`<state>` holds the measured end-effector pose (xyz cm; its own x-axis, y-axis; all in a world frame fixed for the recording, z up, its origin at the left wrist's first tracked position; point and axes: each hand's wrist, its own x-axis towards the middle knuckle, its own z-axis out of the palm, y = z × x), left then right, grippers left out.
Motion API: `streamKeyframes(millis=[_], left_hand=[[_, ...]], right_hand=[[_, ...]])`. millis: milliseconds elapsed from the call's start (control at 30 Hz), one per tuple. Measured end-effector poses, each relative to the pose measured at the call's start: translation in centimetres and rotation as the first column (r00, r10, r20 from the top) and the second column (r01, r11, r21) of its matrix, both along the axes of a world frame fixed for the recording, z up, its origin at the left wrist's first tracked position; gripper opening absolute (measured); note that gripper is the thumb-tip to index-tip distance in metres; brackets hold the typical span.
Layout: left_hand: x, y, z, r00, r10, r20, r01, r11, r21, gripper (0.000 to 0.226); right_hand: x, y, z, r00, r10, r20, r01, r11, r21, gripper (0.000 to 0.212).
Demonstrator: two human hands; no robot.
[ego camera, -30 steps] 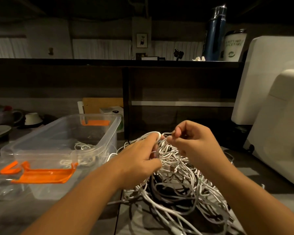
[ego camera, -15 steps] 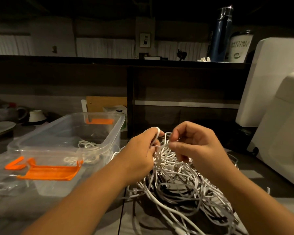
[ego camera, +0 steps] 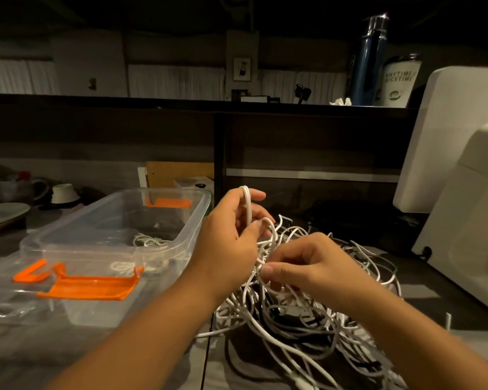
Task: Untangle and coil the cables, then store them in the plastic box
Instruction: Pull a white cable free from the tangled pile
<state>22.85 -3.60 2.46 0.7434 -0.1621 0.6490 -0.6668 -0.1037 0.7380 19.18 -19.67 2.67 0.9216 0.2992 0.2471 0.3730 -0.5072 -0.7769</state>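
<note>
A tangled heap of white and dark cables (ego camera: 302, 311) lies on the dark table in front of me. My left hand (ego camera: 228, 243) is raised above the heap, its fingers closed on a loop of white cable (ego camera: 247, 204) that stands up over the index finger. My right hand (ego camera: 307, 266) sits lower and to the right, pinching white strands at the top of the heap. To the left stands the clear plastic box (ego camera: 181, 243) with orange clips; a coiled white cable (ego camera: 150, 242) lies on its floor.
The box's clear lid with an orange latch (ego camera: 28, 273) lies left of the box. Plates, a cup and a bowl (ego camera: 64, 192) sit far left. Big white appliances (ego camera: 468, 192) stand at the right. A shelf at the back carries a blue bottle (ego camera: 371, 60).
My left hand has lifted the white cable loop upward. My right hand has dropped lower onto the heap, so the two hands have drawn apart vertically.
</note>
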Motion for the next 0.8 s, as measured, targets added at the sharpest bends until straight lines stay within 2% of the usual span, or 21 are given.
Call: streamKeyframes(millis=[100,133,233,300,367,433,500,567,600,633,700,800], left_hand=[[-0.3,-0.3,0.3,0.998,-0.042,-0.049,0.036,0.994,-0.107,0.029],[-0.3,-0.4,0.4,0.996,-0.057,-0.062,0.047,0.988,-0.145,0.028],[0.1,-0.3,0.6,0.991,-0.084,-0.106,0.054,0.962,-0.266,0.025],[0.2,-0.3,0.6,0.986,-0.097,-0.133,0.051,0.948,-0.315,0.024],[0.2,-0.4,0.5,0.979,-0.123,-0.163,0.062,0.939,-0.339,0.024],[0.1,-0.5,0.3,0.975,-0.132,-0.18,0.067,0.941,-0.331,0.025],[0.1,-0.7,0.1,0.971,-0.136,-0.197,0.067,0.944,-0.322,0.025],[0.2,-0.7,0.0,0.967,-0.138,-0.213,0.062,0.943,-0.326,0.024],[0.4,-0.6,0.0,0.967,-0.127,-0.221,0.049,0.944,-0.326,0.024],[0.6,-0.5,0.0,0.968,-0.111,-0.226,0.034,0.947,-0.319,0.024],[1.0,-0.3,-0.1,0.967,-0.085,-0.238,0.009,0.953,-0.302,0.025],[1.3,-0.3,-0.3,0.963,-0.054,-0.264,-0.02,0.963,-0.269,0.025]], right_hand=[[0.2,0.8,-0.6,0.983,-0.179,-0.038,0.167,0.963,-0.213,0.035],[0.4,0.9,-0.7,0.97,-0.238,-0.05,0.22,0.947,-0.236,0.042],[0.6,0.4,-0.7,0.933,-0.349,-0.09,0.323,0.92,-0.224,0.056],[0.7,0.0,-0.6,0.932,-0.354,-0.078,0.334,0.922,-0.196,0.058],[0.7,-0.1,-0.5,0.934,-0.356,-0.03,0.353,0.932,-0.085,0.056],[0.8,-0.2,-0.5,0.898,-0.424,0.119,0.429,0.903,-0.022,0.05],[0.9,-0.6,-0.7,0.857,-0.453,0.248,0.477,0.878,-0.044,0.031],[1.1,-0.7,-0.9,0.855,-0.443,0.272,0.47,0.882,-0.043,0.011],[1.2,-0.7,-0.9,0.863,-0.443,0.242,0.452,0.892,0.023,0.01],[1.3,-0.8,-0.9,0.876,-0.446,0.182,0.423,0.893,0.151,0.013],[1.4,-1.1,-0.5,0.91,-0.413,0.033,0.362,0.832,0.421,0.012],[1.3,-1.5,0.2,0.935,-0.346,-0.073,0.327,0.765,0.555,0.008]])
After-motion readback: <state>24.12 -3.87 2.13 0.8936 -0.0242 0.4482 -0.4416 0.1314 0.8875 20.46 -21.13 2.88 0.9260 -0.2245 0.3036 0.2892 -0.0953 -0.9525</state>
